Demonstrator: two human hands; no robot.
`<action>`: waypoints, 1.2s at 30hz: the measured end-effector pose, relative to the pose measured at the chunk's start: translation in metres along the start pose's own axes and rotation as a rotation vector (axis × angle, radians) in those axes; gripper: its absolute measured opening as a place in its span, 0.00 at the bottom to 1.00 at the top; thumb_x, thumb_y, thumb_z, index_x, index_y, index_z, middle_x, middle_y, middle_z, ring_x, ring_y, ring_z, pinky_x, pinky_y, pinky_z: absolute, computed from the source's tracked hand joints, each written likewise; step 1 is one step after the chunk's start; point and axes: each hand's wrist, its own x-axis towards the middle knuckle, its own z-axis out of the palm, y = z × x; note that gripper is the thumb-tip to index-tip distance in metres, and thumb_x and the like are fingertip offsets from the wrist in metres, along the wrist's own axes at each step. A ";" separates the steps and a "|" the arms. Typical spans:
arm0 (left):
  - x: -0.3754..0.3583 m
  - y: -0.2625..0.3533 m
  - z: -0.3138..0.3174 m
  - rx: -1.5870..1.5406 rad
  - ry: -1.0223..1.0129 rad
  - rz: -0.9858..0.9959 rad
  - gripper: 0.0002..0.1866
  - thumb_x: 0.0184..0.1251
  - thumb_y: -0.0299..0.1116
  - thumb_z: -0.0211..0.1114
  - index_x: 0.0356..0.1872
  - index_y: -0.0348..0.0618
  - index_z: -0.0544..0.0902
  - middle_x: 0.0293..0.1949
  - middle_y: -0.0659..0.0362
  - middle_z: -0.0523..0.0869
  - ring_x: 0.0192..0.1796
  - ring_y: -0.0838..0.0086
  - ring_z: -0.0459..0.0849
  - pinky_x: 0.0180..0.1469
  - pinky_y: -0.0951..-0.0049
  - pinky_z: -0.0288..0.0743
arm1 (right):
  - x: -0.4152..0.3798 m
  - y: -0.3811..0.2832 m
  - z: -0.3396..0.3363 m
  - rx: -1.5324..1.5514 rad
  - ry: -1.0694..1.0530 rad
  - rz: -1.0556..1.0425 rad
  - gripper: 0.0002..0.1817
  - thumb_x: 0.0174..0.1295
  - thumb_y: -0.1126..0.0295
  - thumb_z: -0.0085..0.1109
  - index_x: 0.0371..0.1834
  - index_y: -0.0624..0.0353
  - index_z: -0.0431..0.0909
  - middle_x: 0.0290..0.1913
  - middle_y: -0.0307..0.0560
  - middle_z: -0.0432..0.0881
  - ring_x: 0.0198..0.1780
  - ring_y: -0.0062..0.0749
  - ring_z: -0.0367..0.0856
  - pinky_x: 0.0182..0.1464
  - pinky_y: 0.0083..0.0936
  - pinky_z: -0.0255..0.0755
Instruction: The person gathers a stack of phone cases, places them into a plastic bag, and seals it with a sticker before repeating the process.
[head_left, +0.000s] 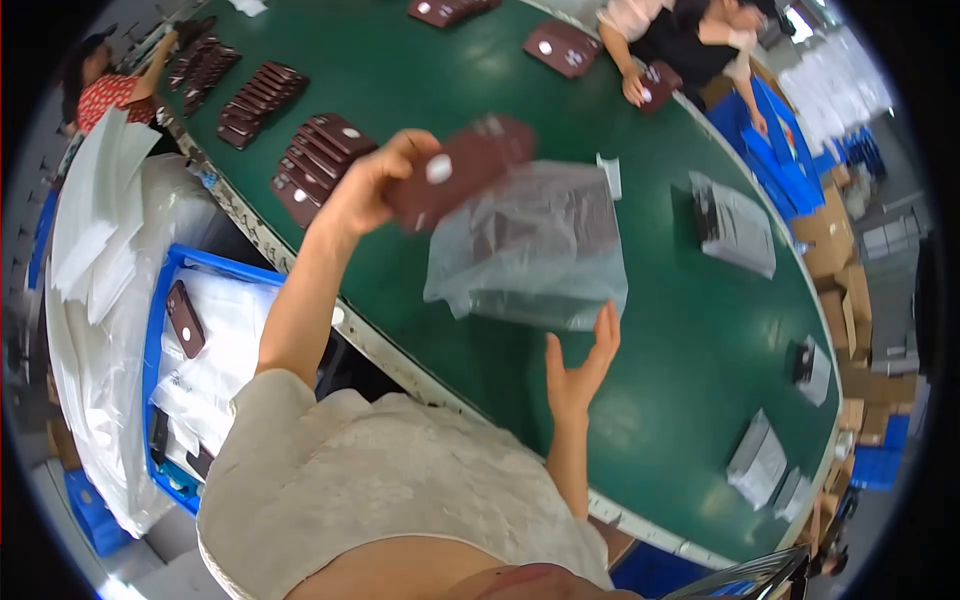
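Two hands up over the green belt (640, 380). Left hand (365, 190) is pinching a brown case (460, 170) by its end, held above a clear bag (535, 250) that already has another one inside. Right hand (580, 370) is open, fingers spread, just under the bag's edge. Rows of cases (310, 160) sit farther along the belt.

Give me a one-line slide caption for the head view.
Left hand holds a brown case at a clear plastic bag over the green belt; right hand open below.
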 end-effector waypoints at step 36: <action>-0.074 -0.229 0.085 0.413 -0.158 0.086 0.20 0.85 0.46 0.44 0.48 0.42 0.79 0.48 0.61 0.79 0.52 0.78 0.75 0.57 0.76 0.68 | -0.102 0.060 -0.028 0.496 -0.162 0.337 0.56 0.39 0.80 0.82 0.75 0.58 0.58 0.71 0.54 0.68 0.69 0.41 0.69 0.71 0.35 0.66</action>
